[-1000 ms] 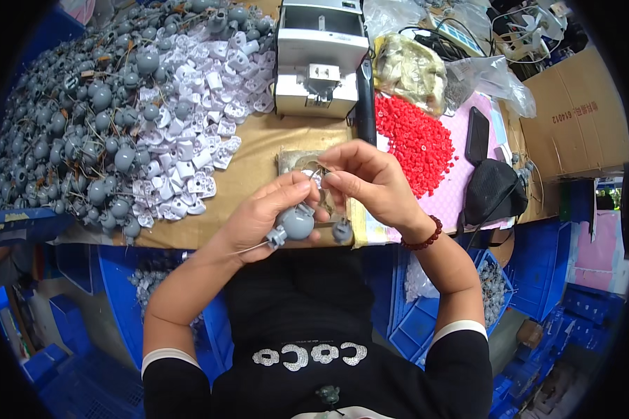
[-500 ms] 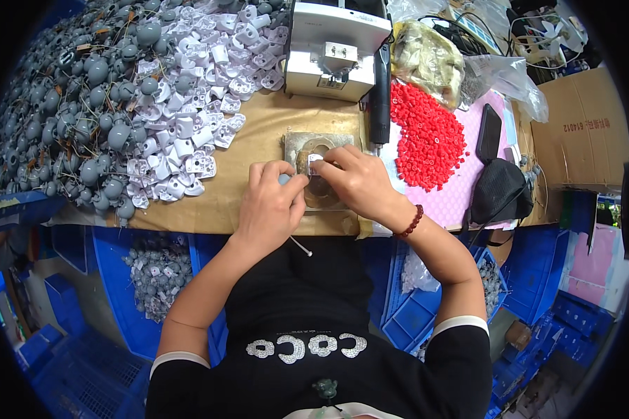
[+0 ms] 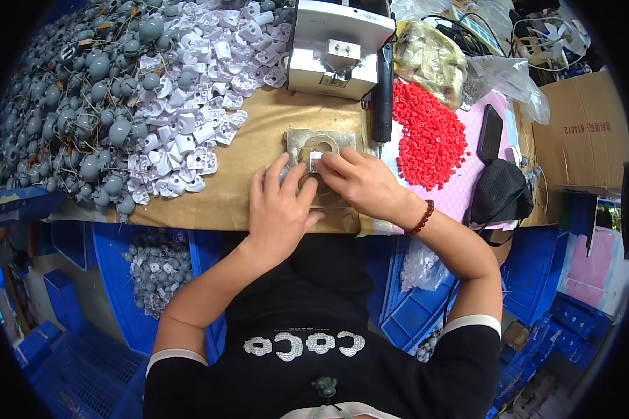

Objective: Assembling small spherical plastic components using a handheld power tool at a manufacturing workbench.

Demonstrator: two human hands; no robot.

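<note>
White piece point(image 3: 314, 160), small and roughly rectangular, is held over the metal block point(image 3: 349, 138) near the front edge of the brown-covered table point(image 3: 227, 188). It is pinched, as far as can be seen, at its right edge by the closed fingertips of the right hand point(image 3: 363, 183). The left hand point(image 3: 278, 216) is held open beside it, fingers spread and bent; nothing is seen gripped there (whatever may lie under those fingertips is hidden). Should pressure be applied from the right alone, the piece could be tipped or skewed, since no firm bracing from the left is seen. It might also be knocked by the bent left fingers, which are held close by. The dark-handled tool point(image 3: 382, 98) could be nudged if the right knuckles were swung forward. The long axis is pointed almost straight away from the body, a pale face turned up; which end is its front cannot be told.
</note>
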